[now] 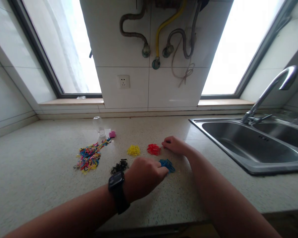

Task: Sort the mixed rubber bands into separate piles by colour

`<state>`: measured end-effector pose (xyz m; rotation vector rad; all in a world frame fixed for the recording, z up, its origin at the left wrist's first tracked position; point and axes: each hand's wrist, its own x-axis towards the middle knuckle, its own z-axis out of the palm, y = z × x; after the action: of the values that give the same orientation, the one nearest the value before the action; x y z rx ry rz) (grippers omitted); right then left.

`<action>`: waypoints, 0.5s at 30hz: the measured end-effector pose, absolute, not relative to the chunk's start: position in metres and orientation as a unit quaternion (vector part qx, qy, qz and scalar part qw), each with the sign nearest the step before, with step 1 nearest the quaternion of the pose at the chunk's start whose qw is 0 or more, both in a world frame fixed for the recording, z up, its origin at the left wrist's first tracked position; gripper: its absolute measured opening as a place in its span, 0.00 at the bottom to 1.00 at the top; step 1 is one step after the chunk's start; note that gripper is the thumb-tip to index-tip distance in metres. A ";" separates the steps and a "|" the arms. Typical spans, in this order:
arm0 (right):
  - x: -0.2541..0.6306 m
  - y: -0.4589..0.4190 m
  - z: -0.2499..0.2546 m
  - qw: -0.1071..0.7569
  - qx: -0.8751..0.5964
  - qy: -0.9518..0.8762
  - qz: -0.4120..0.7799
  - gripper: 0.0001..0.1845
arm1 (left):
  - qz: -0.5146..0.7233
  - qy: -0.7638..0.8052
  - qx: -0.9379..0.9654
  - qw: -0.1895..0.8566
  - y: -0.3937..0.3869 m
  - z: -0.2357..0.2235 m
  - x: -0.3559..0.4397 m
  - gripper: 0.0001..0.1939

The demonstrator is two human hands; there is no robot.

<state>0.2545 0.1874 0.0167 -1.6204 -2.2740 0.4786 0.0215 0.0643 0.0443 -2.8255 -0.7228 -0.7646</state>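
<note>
My left hand [146,174], with a dark watch [116,180] on its wrist, is closed, its thumb and fingertips at a pile of blue rubber bands [168,165]. Whatever those fingertips hold is hidden. Just right of a pile of red rubber bands [153,149], my right hand [174,144] rests low over the counter with its fingers drawn together. Any band in its fingers is too small to make out. Yellow rubber bands [133,150] lie left of the red ones. Black rubber bands [119,166] sit beyond the watch, partly covered by my left hand.
A mixed-colour heap of rubber bands [88,157] spreads on the left of the speckled counter [47,172]. Behind it are a clear bottle [98,125] and a pink cap [112,134]. A steel sink [238,142] with a faucet [268,92] is at right.
</note>
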 end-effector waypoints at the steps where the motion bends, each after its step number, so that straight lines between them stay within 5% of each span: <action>1: 0.255 0.187 0.016 0.154 -0.565 -0.793 0.166 0.18 | -0.251 -0.244 -0.933 0.080 0.067 0.042 0.026 0.09; 15: 0.252 0.187 0.018 0.157 -0.568 -0.792 0.158 0.17 | -0.160 -0.278 -0.935 0.151 0.043 0.044 0.038 0.08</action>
<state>0.2520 0.1867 0.0178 -1.6261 -2.2662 0.4512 0.0379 0.0430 0.0440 -2.6847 -0.7994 -0.4599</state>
